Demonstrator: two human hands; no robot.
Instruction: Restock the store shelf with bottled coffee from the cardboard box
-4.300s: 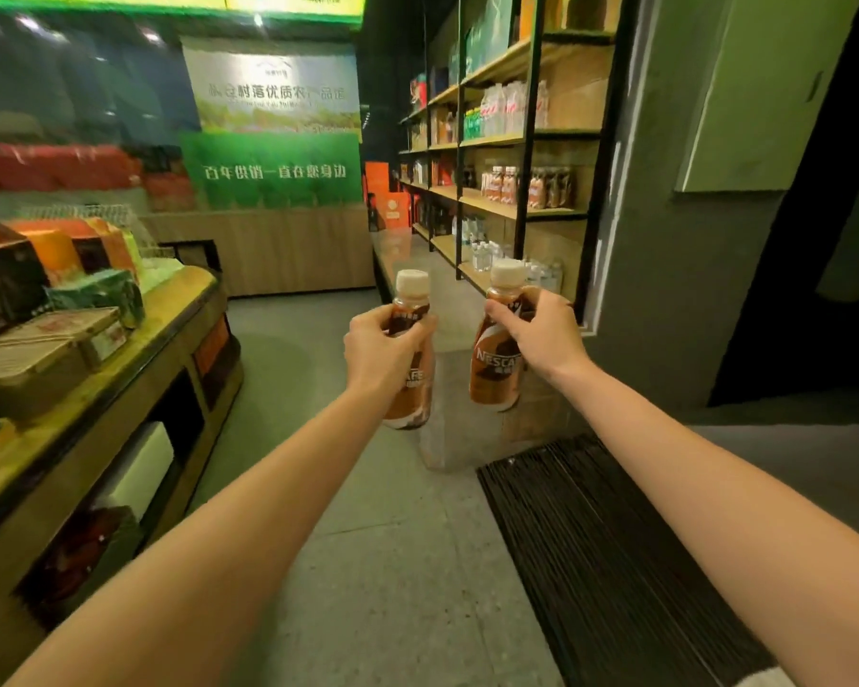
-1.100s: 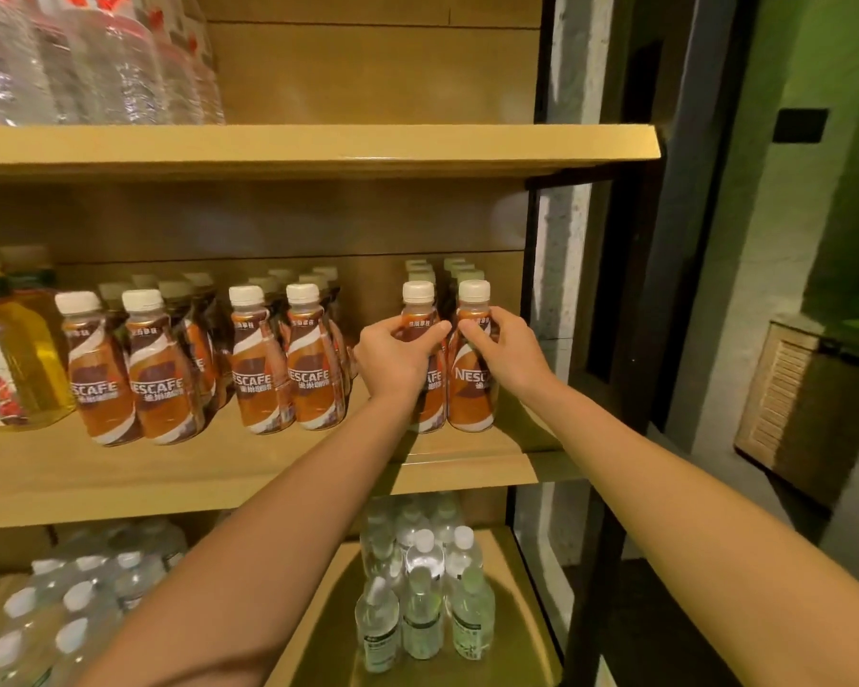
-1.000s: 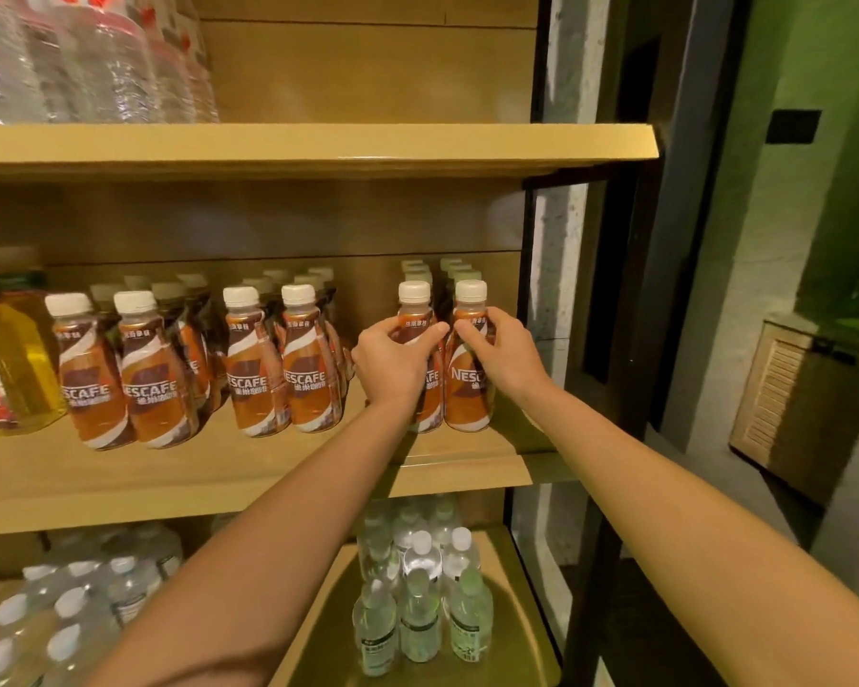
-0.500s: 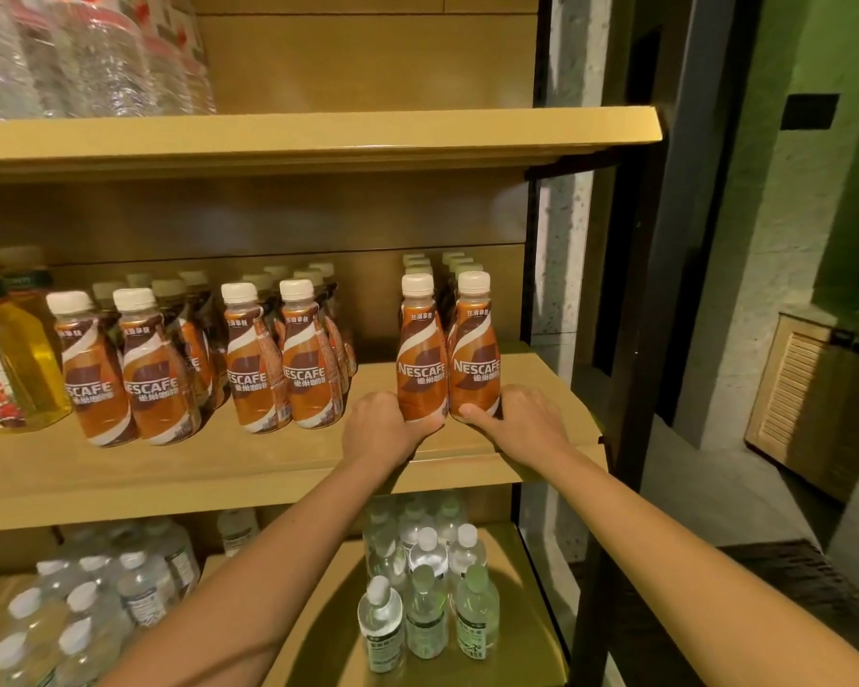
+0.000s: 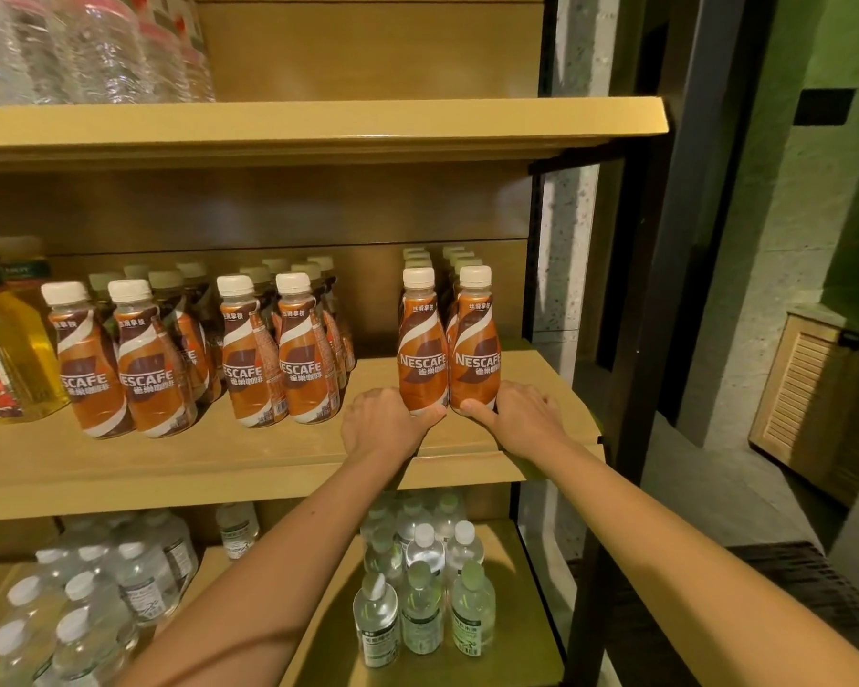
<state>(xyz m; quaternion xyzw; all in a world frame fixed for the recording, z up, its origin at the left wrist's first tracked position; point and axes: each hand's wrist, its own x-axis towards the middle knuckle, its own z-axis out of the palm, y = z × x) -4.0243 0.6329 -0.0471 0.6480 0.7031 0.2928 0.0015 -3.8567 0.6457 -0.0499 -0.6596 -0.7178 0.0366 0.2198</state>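
Observation:
Two brown-and-orange Nescafe coffee bottles with white caps, the left bottle (image 5: 421, 347) and the right bottle (image 5: 476, 347), stand upright side by side at the right end of the middle wooden shelf (image 5: 229, 463), in front of a row of the same bottles. My left hand (image 5: 383, 423) rests on the shelf with its thumb against the left bottle's base. My right hand (image 5: 524, 419) lies flat on the shelf, its thumb touching the right bottle's base. Neither hand wraps a bottle. More coffee bottles (image 5: 279, 359) stand in rows to the left. The cardboard box is out of view.
A yellow oil bottle (image 5: 6, 359) stands at the shelf's far left. Clear water bottles fill the top shelf (image 5: 95, 47), and small ones (image 5: 422, 602) stand on the lower shelf. A black metal upright (image 5: 626, 389) bounds the shelf on the right. A gap separates the two bottle groups.
I walked to the shelf with a bottle in each hand and stood both on it. My hands slid down from the bottles' shoulders to their bases and released their grip.

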